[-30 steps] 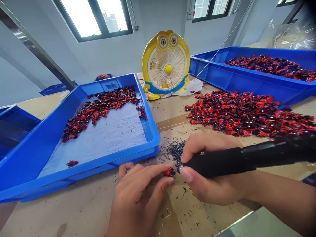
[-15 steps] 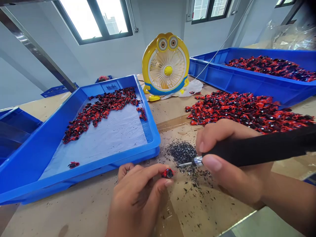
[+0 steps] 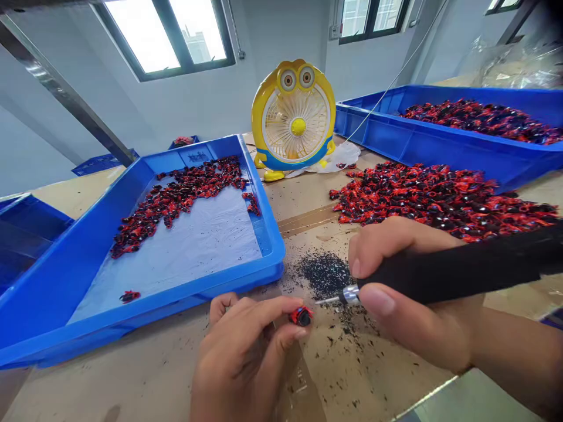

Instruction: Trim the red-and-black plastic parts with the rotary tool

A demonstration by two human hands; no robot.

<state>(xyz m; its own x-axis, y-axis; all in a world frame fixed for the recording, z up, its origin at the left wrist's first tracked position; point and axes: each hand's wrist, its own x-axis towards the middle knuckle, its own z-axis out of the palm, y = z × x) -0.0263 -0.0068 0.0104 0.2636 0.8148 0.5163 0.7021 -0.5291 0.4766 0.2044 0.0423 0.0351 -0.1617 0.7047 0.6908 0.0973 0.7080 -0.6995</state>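
Between thumb and forefinger, my left hand (image 3: pixel 248 346) pinches a small red and black plastic part (image 3: pixel 301 316). My right hand (image 3: pixel 417 293) is wrapped round a black pen-shaped tool (image 3: pixel 448 266) with a silver collar and a thin metal tip. That tip points left and is close to the part; whether it touches I cannot tell. Behind the tip a heap of black shavings (image 3: pixel 325 272) lies on the brown table top (image 3: pixel 352 381). A pile of similar red and black parts (image 3: pixel 440 193) spreads beyond my right hand.
On the left stands a blue tray (image 3: pixel 246 275) with many such parts, one lying alone near its front. Another blue tray (image 3: pixel 387 135) full of parts is at the back right. A yellow cartoon-shaped fan (image 3: pixel 298 126) stands between them. A blue bin (image 3: pixel 30 234) sits at far left.
The part in my left hand has turned a little and moved slightly down. My right hand with the tool has shifted slightly, its tip now lower and nearer the part.
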